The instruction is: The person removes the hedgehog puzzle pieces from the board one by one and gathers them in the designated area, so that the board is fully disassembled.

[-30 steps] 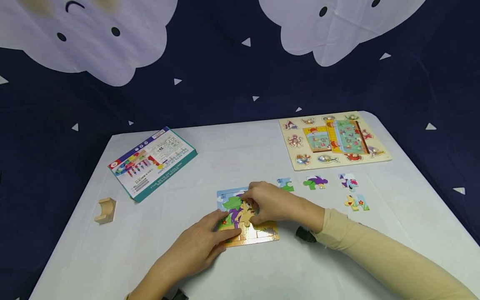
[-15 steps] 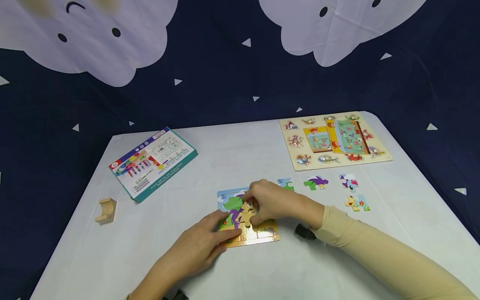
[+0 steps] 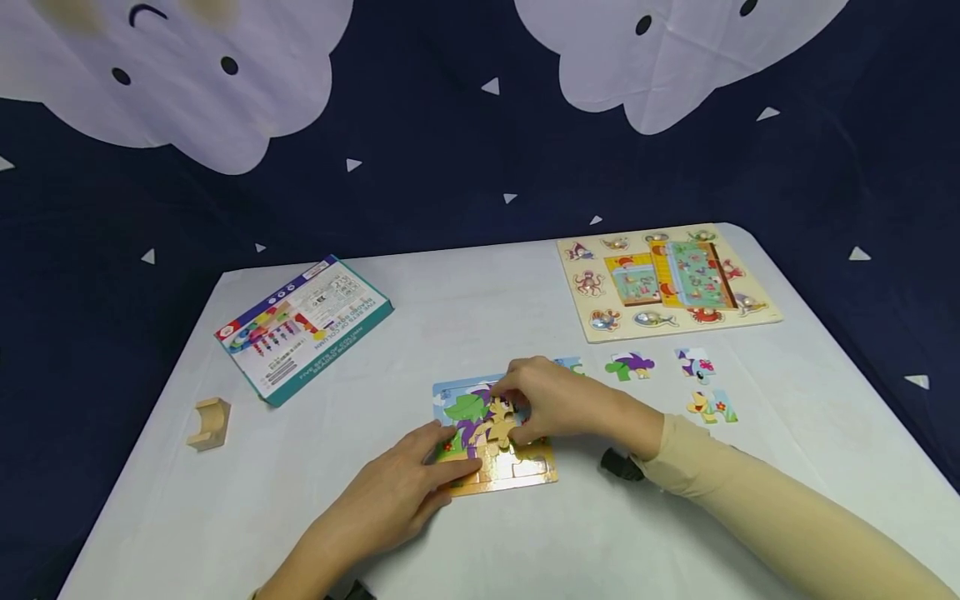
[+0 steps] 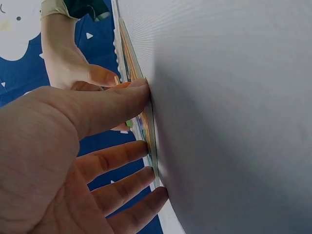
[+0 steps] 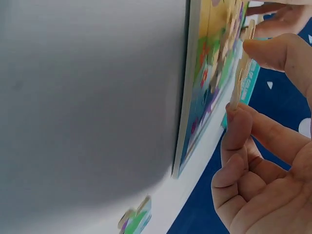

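Over the jigsaw board (image 3: pixel 457 390), near the person's edge of the white surface (image 3: pixel 450 325), the two hands work close together. Between thumb and fingers, the right hand (image 3: pixel 555 400) pinches a thin puzzle piece (image 3: pixel 501 429) carrying part of a yellow figure; the right wrist view shows it tilted on edge and apart from the board's face. Relaxed and nearly straight, the left hand (image 3: pixel 405 483) rests its fingers and thumb at the board's near left corner, apparently steadying it. The step in hand looks like the handling of a single piece at its place in the picture; whether it is being fitted or lifted out cannot be told. If it is to be fitted, the next move calls for turning the piece flat, lining its tabs up with the neighbouring cut lines and pressing it down, the board held firm meanwhile. Just beyond the right hand lies a blue-and-green piece (image 3: pixel 570 364), partly hidden; to its right are a purple-and-green piece (image 3: pixel 630 367), a blue-and-purple piece (image 3: pixel 696 365) and a yellow-and-blue piece (image 3: pixel 712 407). Farther out sit a sea-animal peg puzzle (image 3: pixel 600 333), a teal-edged toy box (image 3: pixel 303 329) and a curved wooden block (image 3: pixel 210 423).
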Demonstrator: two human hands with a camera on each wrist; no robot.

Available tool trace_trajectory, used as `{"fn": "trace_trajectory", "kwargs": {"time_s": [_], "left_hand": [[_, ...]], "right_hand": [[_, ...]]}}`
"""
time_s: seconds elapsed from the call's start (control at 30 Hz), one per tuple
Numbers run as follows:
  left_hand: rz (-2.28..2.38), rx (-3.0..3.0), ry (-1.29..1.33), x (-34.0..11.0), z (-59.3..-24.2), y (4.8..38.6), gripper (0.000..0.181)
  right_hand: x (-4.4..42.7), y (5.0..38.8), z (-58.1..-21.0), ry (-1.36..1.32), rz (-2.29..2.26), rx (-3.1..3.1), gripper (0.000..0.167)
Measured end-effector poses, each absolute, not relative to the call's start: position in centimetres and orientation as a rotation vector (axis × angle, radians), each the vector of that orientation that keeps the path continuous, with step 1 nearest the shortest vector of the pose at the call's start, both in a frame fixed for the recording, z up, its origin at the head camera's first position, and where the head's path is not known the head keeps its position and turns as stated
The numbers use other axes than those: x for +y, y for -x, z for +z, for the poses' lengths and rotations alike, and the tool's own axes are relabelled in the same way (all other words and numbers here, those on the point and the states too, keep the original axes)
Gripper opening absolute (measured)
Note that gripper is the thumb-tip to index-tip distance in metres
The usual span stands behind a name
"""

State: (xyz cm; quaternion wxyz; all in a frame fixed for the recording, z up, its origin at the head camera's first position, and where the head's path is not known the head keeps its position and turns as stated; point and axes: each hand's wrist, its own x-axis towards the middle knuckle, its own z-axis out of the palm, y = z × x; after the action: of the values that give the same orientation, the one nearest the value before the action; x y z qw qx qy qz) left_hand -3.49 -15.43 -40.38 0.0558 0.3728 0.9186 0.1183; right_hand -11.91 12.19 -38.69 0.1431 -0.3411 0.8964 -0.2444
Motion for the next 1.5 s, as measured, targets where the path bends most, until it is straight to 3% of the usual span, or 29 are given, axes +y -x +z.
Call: {"fn": "trace_trajectory", "kwargs": {"time_s": [1.5], "left_hand": [[0.348,2.811,-1.109,-15.2,-40.4,3.3,0.047]], "right_hand": [[27.2,8.7,-38.8,0.677,-0.834,2.875,0.049]]}}
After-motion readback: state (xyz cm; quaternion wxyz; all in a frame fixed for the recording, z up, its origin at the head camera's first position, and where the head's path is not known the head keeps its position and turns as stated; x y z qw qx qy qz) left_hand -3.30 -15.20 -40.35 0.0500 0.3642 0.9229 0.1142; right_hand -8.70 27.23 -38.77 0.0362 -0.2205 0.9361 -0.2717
